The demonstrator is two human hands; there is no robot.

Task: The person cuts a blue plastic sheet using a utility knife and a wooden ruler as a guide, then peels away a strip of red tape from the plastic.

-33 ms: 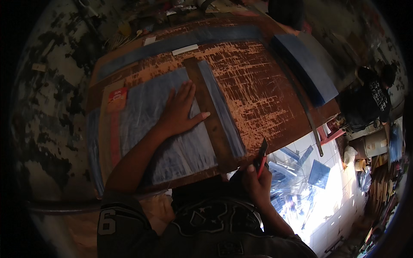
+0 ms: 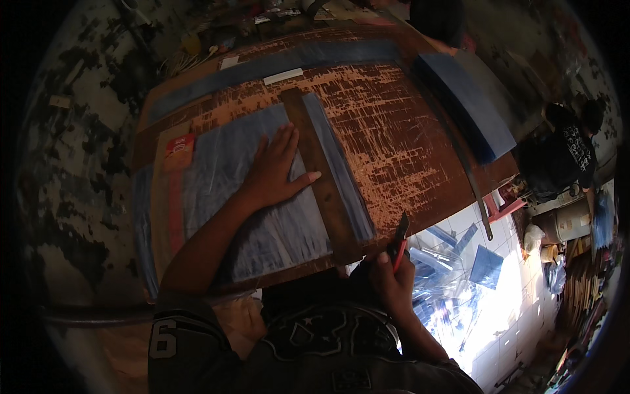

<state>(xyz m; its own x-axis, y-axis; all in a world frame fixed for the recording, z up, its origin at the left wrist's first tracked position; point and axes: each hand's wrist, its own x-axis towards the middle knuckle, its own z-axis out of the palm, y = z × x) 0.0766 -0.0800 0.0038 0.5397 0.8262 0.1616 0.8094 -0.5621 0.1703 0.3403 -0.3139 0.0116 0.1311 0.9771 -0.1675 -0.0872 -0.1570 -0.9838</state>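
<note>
My left hand (image 2: 274, 169) lies flat with its fingers spread on a bluish, streaky sheet (image 2: 220, 154). Its thumb and fingertips reach the long brown straightedge (image 2: 319, 172) laid across the sheet. To the right of that bar, a narrow strip of the sheet (image 2: 339, 162) shows. Close to the table's near edge, my right hand (image 2: 392, 276) is closed around a cutter knife (image 2: 399, 246) with a red and dark handle. The blade points up and away from me, apart from the sheet.
The brown tabletop (image 2: 387, 151) is heavily scored. A long blue strip (image 2: 262, 64) and a white piece (image 2: 283, 76) lie toward the back. A blue stack (image 2: 467, 108) sits at right. Offcuts (image 2: 487, 266) cover part of the tiled floor. Another person (image 2: 567, 151) is at far right.
</note>
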